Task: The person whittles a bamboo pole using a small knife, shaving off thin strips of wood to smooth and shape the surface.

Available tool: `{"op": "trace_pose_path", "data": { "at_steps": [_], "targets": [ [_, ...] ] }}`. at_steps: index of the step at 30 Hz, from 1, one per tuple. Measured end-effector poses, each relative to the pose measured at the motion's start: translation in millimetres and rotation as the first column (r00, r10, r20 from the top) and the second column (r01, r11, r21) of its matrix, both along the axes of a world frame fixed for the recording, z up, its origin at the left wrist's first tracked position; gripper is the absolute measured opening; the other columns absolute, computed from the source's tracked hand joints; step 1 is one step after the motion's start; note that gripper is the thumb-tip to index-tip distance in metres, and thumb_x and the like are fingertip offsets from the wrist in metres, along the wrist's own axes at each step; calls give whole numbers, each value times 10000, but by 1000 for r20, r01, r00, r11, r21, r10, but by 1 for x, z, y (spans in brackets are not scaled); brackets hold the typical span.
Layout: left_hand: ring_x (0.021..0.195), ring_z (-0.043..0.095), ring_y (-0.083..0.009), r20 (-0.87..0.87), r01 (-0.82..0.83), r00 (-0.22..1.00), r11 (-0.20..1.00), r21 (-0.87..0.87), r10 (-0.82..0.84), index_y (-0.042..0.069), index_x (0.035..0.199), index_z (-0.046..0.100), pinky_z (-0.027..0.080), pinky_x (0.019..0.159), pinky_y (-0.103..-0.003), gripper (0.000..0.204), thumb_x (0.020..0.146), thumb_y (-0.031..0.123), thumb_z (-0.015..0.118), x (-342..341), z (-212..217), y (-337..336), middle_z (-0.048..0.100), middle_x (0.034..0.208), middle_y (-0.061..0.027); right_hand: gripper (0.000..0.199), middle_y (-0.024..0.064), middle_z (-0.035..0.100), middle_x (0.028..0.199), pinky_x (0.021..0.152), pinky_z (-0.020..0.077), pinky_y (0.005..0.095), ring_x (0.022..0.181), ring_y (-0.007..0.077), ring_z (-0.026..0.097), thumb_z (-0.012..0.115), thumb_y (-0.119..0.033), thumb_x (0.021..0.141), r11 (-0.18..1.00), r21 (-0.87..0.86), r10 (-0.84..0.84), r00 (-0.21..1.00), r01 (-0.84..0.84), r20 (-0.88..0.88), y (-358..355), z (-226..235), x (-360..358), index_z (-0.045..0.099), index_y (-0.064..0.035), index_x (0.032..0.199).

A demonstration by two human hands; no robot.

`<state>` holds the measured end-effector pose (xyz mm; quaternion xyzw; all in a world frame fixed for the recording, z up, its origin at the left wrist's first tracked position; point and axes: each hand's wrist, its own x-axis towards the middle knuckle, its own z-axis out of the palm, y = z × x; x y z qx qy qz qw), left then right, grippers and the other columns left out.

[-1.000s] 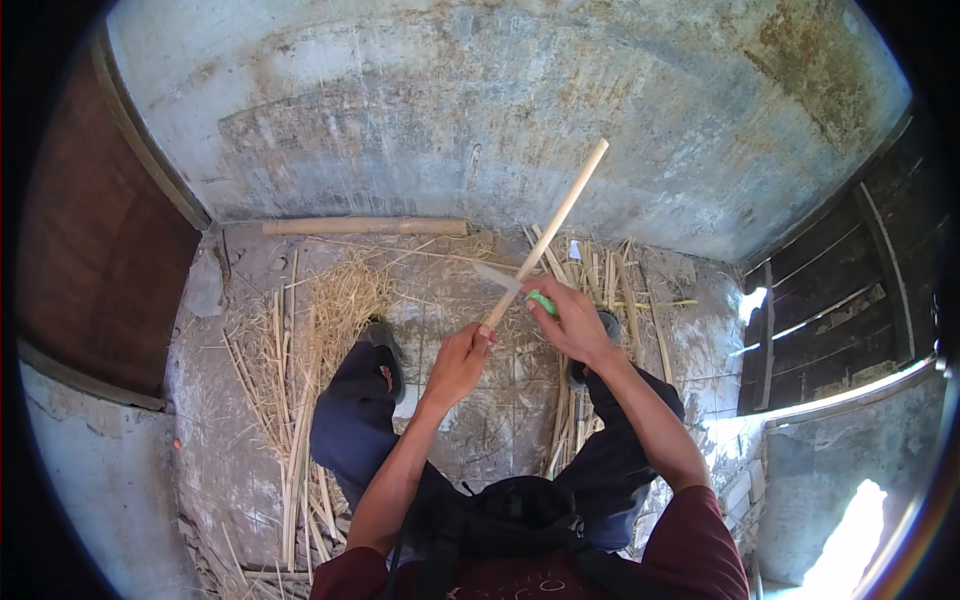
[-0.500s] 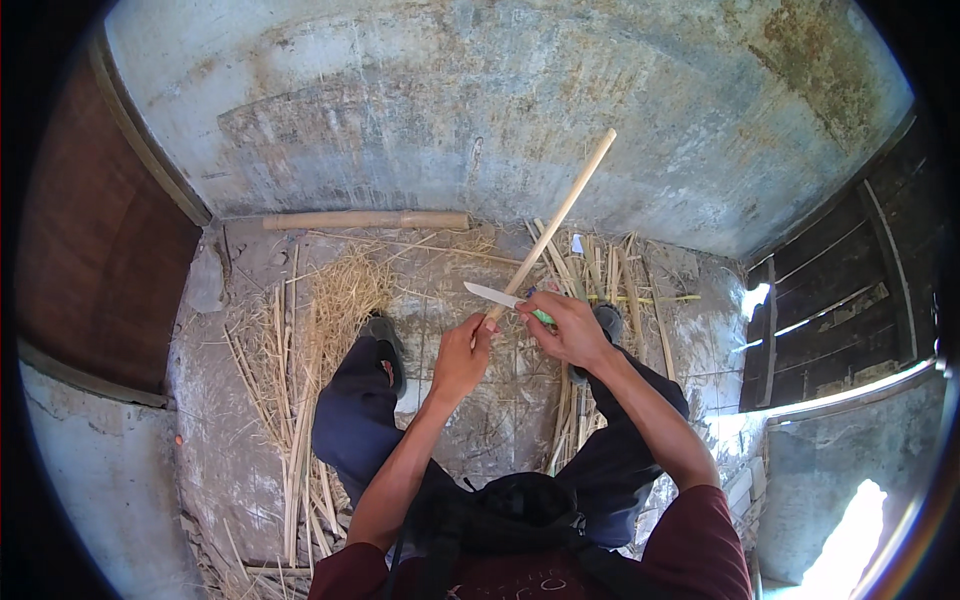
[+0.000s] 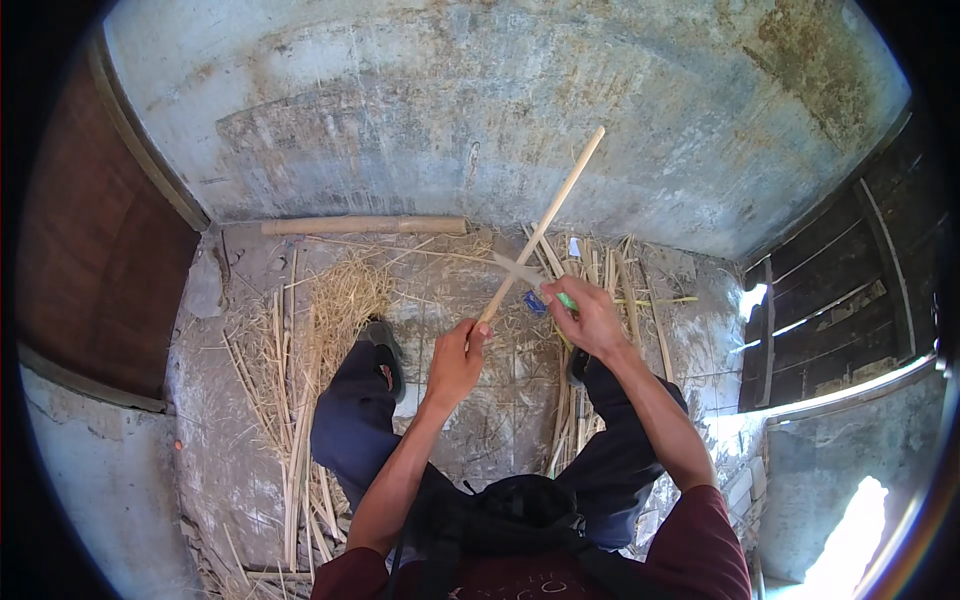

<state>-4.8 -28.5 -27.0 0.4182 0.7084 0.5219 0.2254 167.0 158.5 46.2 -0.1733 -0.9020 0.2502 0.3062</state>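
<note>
My left hand (image 3: 456, 362) grips the near end of a long, pale bamboo strip (image 3: 560, 198), which slants up and away to the right. In my right hand (image 3: 588, 318) is a knife (image 3: 518, 270) with a green handle, most of it hidden by my fingers. The knife's blade lies across the strip some way beyond my left hand, slightly blurred. Both hands are closed and held above the floor between my legs.
Thin shavings (image 3: 350, 290) are heaped on the floor at the left, beside long split strips (image 3: 298, 440). More strips (image 3: 612, 268) lie at the right by my foot. A thick bamboo pole (image 3: 365, 226) rests along the far wall (image 3: 480, 120). A small blue wrapper (image 3: 535, 302) lies beneath the knife.
My right hand has slid the knife away from my left hand, farther up the strip. The left hand keeps its hold, and the strip has shifted slightly left.
</note>
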Motion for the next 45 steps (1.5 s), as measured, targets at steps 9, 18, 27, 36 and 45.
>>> {"op": "trace_pose_path", "data": {
  "at_steps": [9, 18, 27, 36, 45],
  "targets": [
    [664, 635, -444, -74, 5, 997, 997, -74, -11, -28, 1051, 665, 449, 635, -501, 279, 1144, 193, 524, 13, 4, 5, 645, 757, -253, 131, 127, 698, 937, 621, 560, 448, 707, 348, 697, 724, -96, 993, 984, 62, 165, 984, -170, 73, -28, -23, -18, 712, -59, 1119],
    [865, 676, -546, -182, -24, 983, 997, -73, 10, -38, 1067, 609, 488, 731, -617, 198, 1119, 128, 515, 15, -4, 10, 699, 888, -323, 122, 125, 711, 932, 607, 567, 446, 703, 342, 706, 720, -117, 996, 980, 65, 182, 978, -189, 102, -29, -26, -19, 717, -75, 1110],
    [834, 667, -560, -149, 3, 988, 985, -175, -30, -31, 1046, 573, 492, 708, -639, 203, 1115, 157, 542, 13, -5, 0, 678, 852, -334, 108, 155, 771, 932, 619, 582, 412, 713, 347, 741, 721, -97, 996, 988, 35, -154, 984, 152, 85, 28, 4, 6, 703, -39, 1086],
    [787, 669, -557, -166, -18, 986, 984, -178, -12, -35, 1019, 559, 494, 686, -644, 221, 1119, 160, 535, 14, 1, 7, 666, 808, -334, 97, 170, 768, 940, 663, 577, 425, 777, 362, 744, 708, -40, 979, 988, 13, -153, 988, 153, 35, 15, 10, -1, 690, -36, 1075],
    [737, 658, -548, -313, -54, 950, 993, -109, 17, -19, 1061, 528, 480, 650, -629, 175, 1123, 144, 533, 26, -8, 6, 641, 764, -302, 121, 174, 750, 951, 660, 576, 443, 764, 374, 733, 726, -67, 964, 998, 57, 34, 999, -33, -13, 20, -6, -3, 733, -50, 1084]
  ]
}}
